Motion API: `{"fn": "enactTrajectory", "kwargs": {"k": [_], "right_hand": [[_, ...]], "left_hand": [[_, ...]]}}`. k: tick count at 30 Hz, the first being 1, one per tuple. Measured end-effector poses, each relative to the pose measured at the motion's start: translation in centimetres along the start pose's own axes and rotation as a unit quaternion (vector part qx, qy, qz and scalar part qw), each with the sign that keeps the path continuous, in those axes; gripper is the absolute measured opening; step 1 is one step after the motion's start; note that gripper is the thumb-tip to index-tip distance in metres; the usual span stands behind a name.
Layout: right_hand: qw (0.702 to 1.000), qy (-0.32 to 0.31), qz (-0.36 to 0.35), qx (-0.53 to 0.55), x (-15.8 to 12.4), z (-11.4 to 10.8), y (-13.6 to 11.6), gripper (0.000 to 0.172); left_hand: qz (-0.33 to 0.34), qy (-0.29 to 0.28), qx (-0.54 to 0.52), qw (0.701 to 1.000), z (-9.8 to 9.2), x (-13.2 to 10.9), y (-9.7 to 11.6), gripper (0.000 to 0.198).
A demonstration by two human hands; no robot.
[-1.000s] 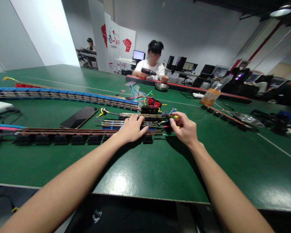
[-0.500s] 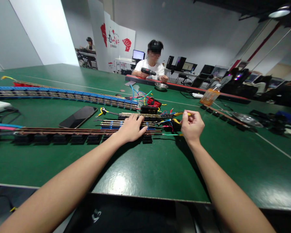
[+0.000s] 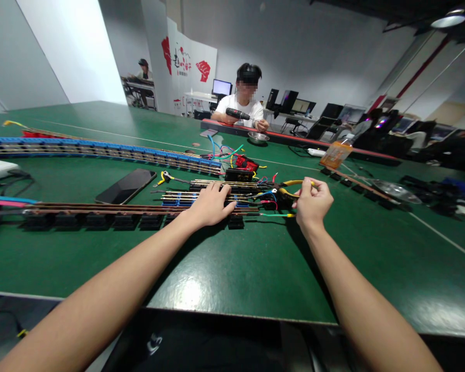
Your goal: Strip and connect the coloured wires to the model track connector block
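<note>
My left hand point(image 3: 213, 205) lies with its fingers spread over a group of slim metal rails on blue and black blocks point(image 3: 178, 197). Its thumb rests toward a longer brown rail strip point(image 3: 101, 208) on black supports. Farther right, my right hand point(image 3: 313, 201) is closed on the yellow handles of a pair of pliers point(image 3: 292, 183). The handles stand apart; the jaws are hard to make out among red, blue and yellow wires point(image 3: 269, 192) at the rails' right end. A green wire with a yellow tip point(image 3: 277, 215) runs just below the pliers.
A black phone point(image 3: 126, 186) lies left of the rails. Behind stretches a curved blue track point(image 3: 112, 151). An orange-filled bottle point(image 3: 336, 154) and a metal dish point(image 3: 397, 191) are at right. Across the green table point(image 3: 232, 268), a person point(image 3: 243, 106) holds a power drill point(image 3: 237, 113) near a metal bowl point(image 3: 258, 138).
My right hand has shifted slightly right with the pliers, and their handles show more between hand and wires. My left hand stays in place on the rails.
</note>
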State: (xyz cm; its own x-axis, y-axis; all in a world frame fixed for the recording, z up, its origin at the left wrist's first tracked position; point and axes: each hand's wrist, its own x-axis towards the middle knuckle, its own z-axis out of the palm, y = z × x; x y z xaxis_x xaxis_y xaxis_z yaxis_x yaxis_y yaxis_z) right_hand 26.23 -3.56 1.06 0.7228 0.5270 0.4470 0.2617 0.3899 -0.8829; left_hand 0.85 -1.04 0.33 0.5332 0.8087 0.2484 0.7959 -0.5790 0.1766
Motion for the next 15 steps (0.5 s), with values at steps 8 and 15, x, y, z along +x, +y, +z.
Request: {"fn": "enactTrajectory", "kwargs": {"k": [8,15], "right_hand": [[0.997,0.042,0.07,0.019,0.8,-0.1,0.3,0.037],[1.0,-0.018,-0.01,0.02,0.8,-0.5,0.2,0.038]], "left_hand": [[-0.005,-0.005,-0.004,1.0,-0.1,0.0,0.0,0.042],[0.001,0.003,0.001,1.0,0.2,0.0,-0.1,0.043]]}}
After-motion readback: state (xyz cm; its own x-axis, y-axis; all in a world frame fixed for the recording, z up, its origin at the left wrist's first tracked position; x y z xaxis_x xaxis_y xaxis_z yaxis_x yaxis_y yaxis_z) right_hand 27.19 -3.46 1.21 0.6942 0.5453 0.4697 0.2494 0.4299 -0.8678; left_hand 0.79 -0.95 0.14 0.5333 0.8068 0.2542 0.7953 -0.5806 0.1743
